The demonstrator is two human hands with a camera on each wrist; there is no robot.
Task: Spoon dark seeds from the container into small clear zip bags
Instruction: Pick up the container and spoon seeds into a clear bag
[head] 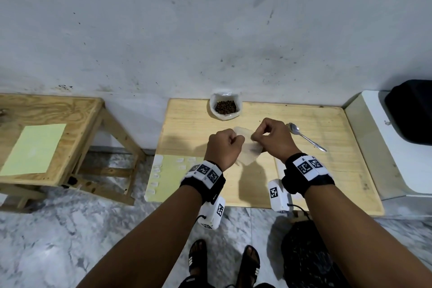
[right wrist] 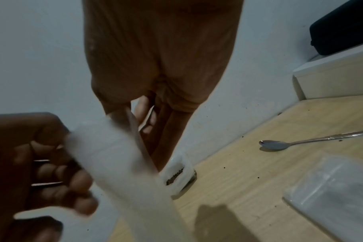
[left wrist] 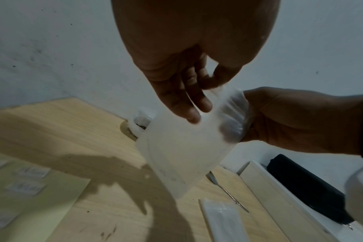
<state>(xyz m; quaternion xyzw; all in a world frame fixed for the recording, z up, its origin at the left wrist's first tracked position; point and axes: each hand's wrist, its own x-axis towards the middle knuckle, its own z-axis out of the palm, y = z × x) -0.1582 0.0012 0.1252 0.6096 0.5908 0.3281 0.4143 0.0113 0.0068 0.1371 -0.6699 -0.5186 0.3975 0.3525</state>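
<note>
Hands both raised over the middle of the tabletop (head: pixel 339 170), holding one translucent zip bag (head: pixel 249 155) between them. Left hand (head: pixel 223 149) pinches one upper edge, fingers curled; right hand (head: pixel 272 139) pinches the opposite edge with thumb and fingertips. Bag hangs down from the two grips, long axis slanting down toward the person, mouth end up at the fingers. Whether the zip is parted cannot be told; the film is blurred in both wrist views.

Key relation for the coming move: spoon (head: pixel 306 138) lies on the wood just right of the right hand, bowl pointing toward the wall, handle trailing right and nearer the person. Right hand is plainly the nearer one. Seed container (head: pixel 225 106), a white rolled-down bag, stands beyond both hands against the wall, roughly centred between them, dark seeds (head: pixel 225 107) visible inside. Judgement: once the mouth is open, the left hand should keep the bag while the right frees itself for the spoon.

Bag appearance: thin, milky-clear, limp, creased near the right grip, no seeds seen in it. Likely to collapse shut if held by one edge only.

Small bags (head: pixel 155 172) lie in a line on a pale green sheet (head: pixel 163 192) at the near left
</note>
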